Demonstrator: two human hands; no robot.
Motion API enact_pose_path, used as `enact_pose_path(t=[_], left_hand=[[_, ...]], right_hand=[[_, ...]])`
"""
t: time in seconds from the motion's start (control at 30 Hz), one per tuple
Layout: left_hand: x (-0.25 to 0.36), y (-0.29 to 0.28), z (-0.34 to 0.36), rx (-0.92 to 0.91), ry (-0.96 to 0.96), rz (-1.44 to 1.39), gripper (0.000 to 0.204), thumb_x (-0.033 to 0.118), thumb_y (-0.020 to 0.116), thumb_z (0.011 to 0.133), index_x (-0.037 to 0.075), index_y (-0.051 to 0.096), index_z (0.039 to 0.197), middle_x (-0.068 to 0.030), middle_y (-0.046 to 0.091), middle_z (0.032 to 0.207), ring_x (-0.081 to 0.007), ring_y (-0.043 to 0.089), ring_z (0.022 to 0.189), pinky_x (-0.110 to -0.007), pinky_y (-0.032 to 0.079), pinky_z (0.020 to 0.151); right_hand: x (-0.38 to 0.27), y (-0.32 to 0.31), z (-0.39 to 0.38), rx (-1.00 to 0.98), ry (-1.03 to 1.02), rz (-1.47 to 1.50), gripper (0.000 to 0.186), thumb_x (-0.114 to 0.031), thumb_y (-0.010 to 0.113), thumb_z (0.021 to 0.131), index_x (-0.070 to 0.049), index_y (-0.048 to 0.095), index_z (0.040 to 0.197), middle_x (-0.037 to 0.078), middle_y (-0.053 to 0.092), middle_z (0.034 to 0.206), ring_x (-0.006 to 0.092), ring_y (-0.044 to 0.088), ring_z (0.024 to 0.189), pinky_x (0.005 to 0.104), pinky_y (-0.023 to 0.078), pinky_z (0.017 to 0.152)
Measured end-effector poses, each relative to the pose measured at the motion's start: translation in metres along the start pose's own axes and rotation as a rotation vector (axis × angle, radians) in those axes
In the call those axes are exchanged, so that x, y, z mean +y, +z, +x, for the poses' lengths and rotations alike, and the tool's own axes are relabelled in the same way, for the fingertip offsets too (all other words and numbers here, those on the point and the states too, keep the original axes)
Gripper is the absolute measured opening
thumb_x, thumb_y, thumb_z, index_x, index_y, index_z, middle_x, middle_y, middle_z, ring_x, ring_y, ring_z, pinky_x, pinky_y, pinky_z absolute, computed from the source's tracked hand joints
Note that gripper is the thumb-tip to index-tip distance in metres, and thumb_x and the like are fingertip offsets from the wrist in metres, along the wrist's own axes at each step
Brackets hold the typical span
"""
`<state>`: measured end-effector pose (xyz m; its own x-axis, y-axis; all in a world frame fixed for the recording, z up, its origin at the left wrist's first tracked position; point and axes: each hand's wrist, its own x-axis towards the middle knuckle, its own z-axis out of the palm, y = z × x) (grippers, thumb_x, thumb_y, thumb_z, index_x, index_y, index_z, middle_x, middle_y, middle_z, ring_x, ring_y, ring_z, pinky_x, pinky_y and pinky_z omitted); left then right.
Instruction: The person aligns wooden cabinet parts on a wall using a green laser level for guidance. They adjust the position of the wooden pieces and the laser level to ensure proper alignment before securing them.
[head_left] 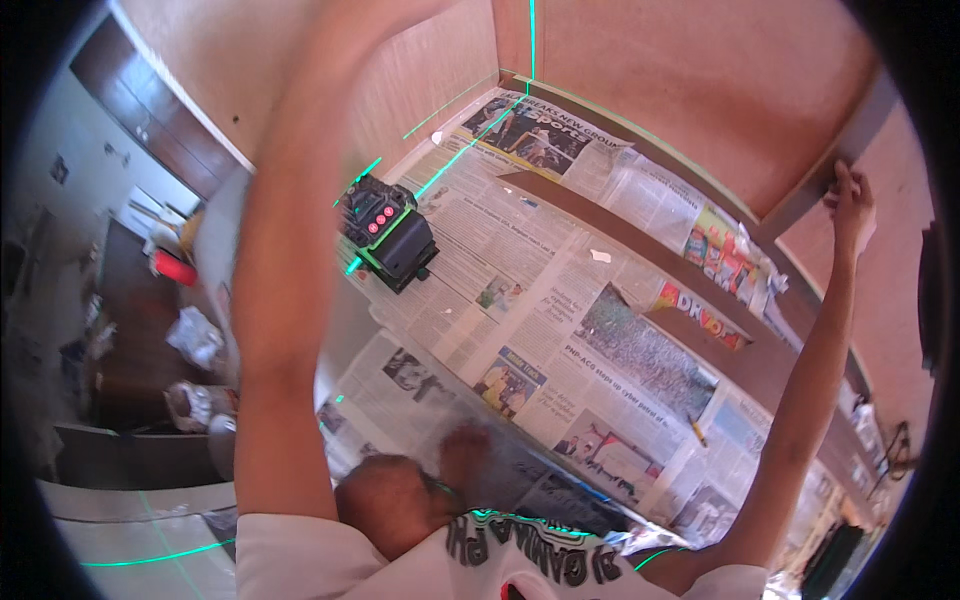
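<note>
- The right hand [852, 205] is up at about half past 2, its fingers [843, 172] bent against the lower edge of the brown strip [863, 122]; whether they grip it or only press, I cannot tell.
- The left hand is out of view; its forearm [288, 260] rises past 10 o'clock and leaves at the top, so its fingers cannot be read.
- The strip slants at about 2 o'clock, its lower end near the newspaper, its upper end toward 1 o'clock from the hand, against the wall [690, 90].
- It looks stiff, thin and fairly light, likely wood, not fragile but apt to slide on a flat face. Best taken by both long edges, thumb opposite fingers, with a second hold further along against twisting.
- Newspaper [530, 270] covers the surface below, with brown bands showing between sheets; loose paper could slip underfoot.
- The laser level [392, 240] stands at 10 o'clock, near the middle; its green line [532, 40] climbs the corner at 12.
- A yellow pencil-like stick [698, 432] lies at 4 o'clock.
</note>
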<state>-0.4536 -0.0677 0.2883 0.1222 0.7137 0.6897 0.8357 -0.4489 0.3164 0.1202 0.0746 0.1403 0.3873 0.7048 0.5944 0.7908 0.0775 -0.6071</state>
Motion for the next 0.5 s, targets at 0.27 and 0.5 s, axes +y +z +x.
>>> enact_pose_path(t=[0.27, 0.5], left_hand=[[-0.098, -0.060, -0.230, -0.182, -0.419, -0.010, 0.092, 0.012, 0.089, 0.078, 0.012, 0.044, 0.159, -0.0159, 0.055, 0.152, -0.0289, 0.059, 0.132, -0.042, 0.052, 0.105], [-0.095, -0.041, -0.185, -0.753, -0.129, 0.204, 0.119, 0.006, 0.093, 0.058, 0.018, 0.038, 0.163, -0.0140, 0.037, 0.166, -0.0357, 0.034, 0.152, -0.049, 0.030, 0.126]], right_hand=[[-0.011, -0.004, -0.006, -0.058, 0.079, 0.017, 0.044, -0.056, 0.072, 0.094, -0.017, 0.075, 0.114, 0.004, 0.076, 0.086, 0.0120, 0.072, 0.068, 0.0283, 0.054, 0.064], [-0.002, -0.007, -0.004, -0.048, 0.112, 0.045, 0.047, -0.059, 0.073, 0.093, -0.017, 0.075, 0.115, 0.002, 0.076, 0.087, 0.0108, 0.072, 0.069, 0.0279, 0.054, 0.064]])
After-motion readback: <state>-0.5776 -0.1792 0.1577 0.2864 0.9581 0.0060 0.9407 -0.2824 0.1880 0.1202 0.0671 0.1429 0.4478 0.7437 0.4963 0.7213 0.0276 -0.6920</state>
